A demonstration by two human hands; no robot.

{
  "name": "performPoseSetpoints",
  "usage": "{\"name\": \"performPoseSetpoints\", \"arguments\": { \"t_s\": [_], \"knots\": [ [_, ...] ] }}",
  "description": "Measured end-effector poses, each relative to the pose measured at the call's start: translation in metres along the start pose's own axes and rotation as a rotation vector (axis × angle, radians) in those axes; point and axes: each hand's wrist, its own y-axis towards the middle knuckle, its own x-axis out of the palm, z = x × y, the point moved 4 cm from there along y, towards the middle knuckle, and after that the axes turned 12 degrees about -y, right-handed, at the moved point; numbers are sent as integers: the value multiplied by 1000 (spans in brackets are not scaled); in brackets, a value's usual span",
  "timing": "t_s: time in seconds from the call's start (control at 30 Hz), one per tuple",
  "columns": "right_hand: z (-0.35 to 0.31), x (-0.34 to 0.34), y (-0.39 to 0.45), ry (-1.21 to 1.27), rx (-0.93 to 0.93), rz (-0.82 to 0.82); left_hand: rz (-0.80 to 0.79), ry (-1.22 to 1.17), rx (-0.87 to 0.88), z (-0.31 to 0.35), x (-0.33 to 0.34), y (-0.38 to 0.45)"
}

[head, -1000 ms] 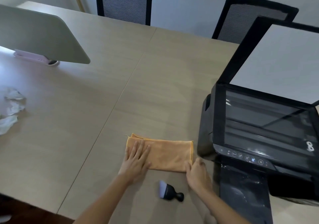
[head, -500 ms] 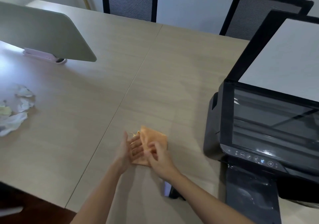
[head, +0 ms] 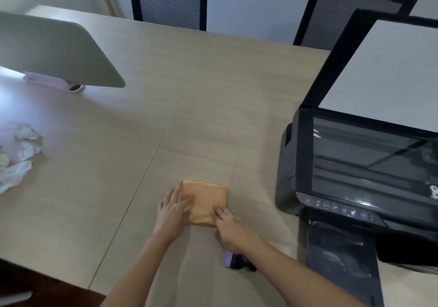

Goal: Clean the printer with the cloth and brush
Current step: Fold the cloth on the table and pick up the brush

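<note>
The printer (head: 360, 183) sits on the right side of the bench (head: 213, 107) with its lid up. The orange cloth (head: 205, 200) lies folded in a small square on the bench, left of the printer. The left hand (head: 173, 212) lies flat on its left edge, fingers spread. The right hand (head: 231, 229) presses fingers on its near right corner. The brush (head: 234, 260) lies under the right wrist.

cloth (head: 205, 202) on table (head: 237, 107) | printer (head: 360, 169) right | brush (head: 237, 261) nearer (part hidden)
</note>
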Motion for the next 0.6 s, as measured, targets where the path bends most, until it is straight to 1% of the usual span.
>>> {"name": "performPoseSetpoints", "arguments": {
  "t_s": [0.1, 0.2, 0.37, 0.43, 0.53, 0.6],
  "knots": [
    [22, 0, -13, 5, 45, -2, -186, 70, 19, 10, 23, 4],
    [53, 3, -34, 13, 103, -12, -297, 123, 95, 37, 36, 16],
    [80, 7, -62, 36, 168, 14, -362, 181, 119, 68, 54, 24],
    [77, 6, -72, 108, 178, 97, -364, 210, 107, 67, 56, 24],
    [61, 12, -96, 177, 180, 282, -381, 228, 98, 66, 55, 25],
    [46, 26, -109, 142, 192, 292, -389, 228, 103, 68, 55, 25]
  ]
}}
